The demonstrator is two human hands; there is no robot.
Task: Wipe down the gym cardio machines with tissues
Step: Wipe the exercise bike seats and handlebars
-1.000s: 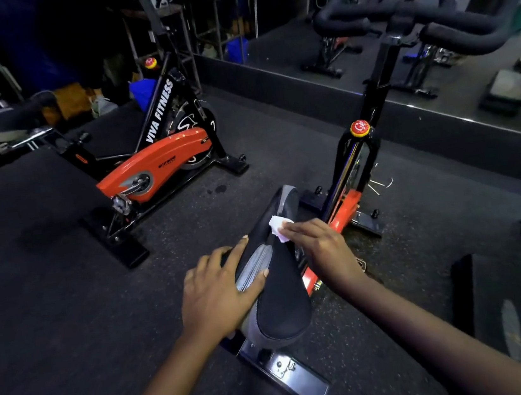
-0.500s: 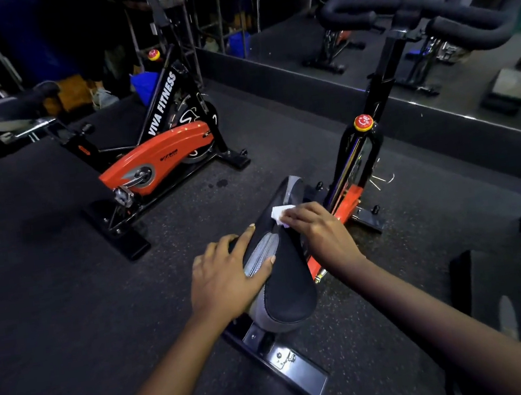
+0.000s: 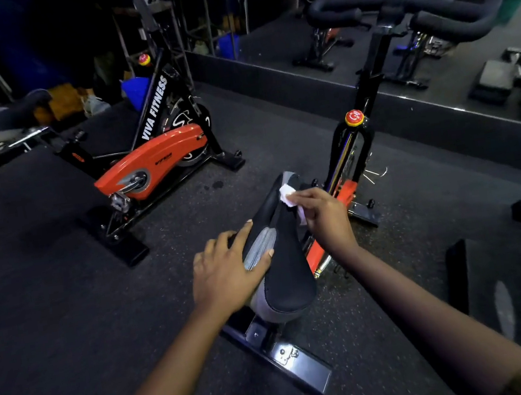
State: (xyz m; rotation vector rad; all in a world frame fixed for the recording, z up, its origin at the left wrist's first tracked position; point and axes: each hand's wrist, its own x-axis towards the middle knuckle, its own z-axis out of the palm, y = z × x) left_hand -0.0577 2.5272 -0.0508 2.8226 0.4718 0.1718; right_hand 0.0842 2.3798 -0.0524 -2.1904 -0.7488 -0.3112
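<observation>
Left hand (image 3: 226, 274) flat, fingers straight, on saddle (image 3: 291, 279); right hand (image 3: 324, 215) pinches tissue (image 3: 287, 194); neighbouring bike (image 3: 154, 158) reads "VIVA FITNESS".

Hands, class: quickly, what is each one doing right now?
Left hand: open, fingers resting on the saddle.
Right hand: holds the tissue on the saddle's nose.

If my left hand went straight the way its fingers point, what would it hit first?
Probably the right hand, holding the tissue, after the left hand crosses the saddle it rests on; depth is unclear.
</observation>
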